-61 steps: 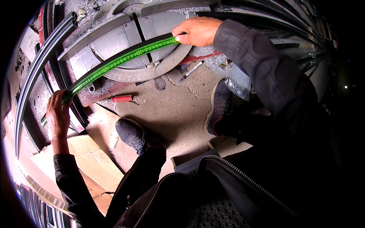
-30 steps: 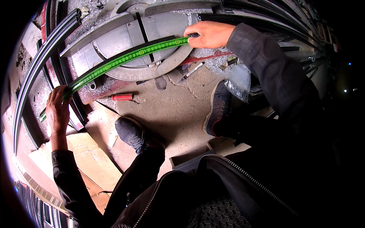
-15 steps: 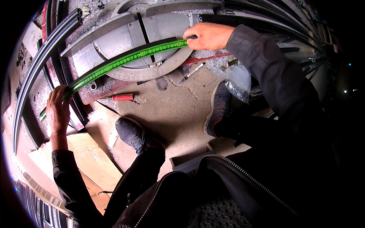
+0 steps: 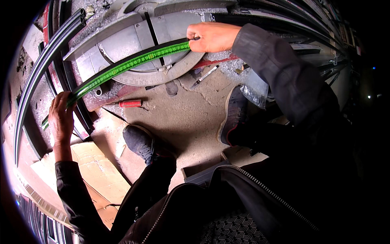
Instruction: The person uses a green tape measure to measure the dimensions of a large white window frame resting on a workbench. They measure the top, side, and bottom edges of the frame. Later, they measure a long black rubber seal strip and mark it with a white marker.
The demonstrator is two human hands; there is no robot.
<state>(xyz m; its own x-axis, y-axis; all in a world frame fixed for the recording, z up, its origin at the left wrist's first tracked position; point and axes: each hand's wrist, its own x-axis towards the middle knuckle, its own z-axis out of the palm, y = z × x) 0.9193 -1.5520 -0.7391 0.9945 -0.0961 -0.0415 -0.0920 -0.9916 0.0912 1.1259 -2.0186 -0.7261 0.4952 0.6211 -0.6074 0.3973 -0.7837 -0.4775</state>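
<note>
A bright green measuring tape (image 4: 130, 64) is stretched along a narrow black strip (image 4: 172, 43), both crossing the round grey metal saw table (image 4: 130, 38) with its dark slot. At the left, my left hand (image 4: 62, 118) is closed around the tape and strip; a short piece of tape shows beyond it. My right hand (image 4: 213, 37) pinches the tape at the strip's right end. A small dark tip pokes out between its thumb and finger, too little visible to name. The curved angle scale (image 4: 172, 72) lies just below the tape.
A red-handled tool (image 4: 131, 103) and a slim marker-like stick (image 4: 205, 76) lie on the floor near my shoes (image 4: 140, 142). Long dark profiles (image 4: 48, 57) stand left, more (image 4: 276, 26) at upper right. Cardboard (image 4: 95, 162) lies lower left, and a clear plastic piece (image 4: 256, 89) by the right shoe.
My right hand has slid a little to the left along the tape, reaching the black strip's right end. My left hand has hardly moved.
</note>
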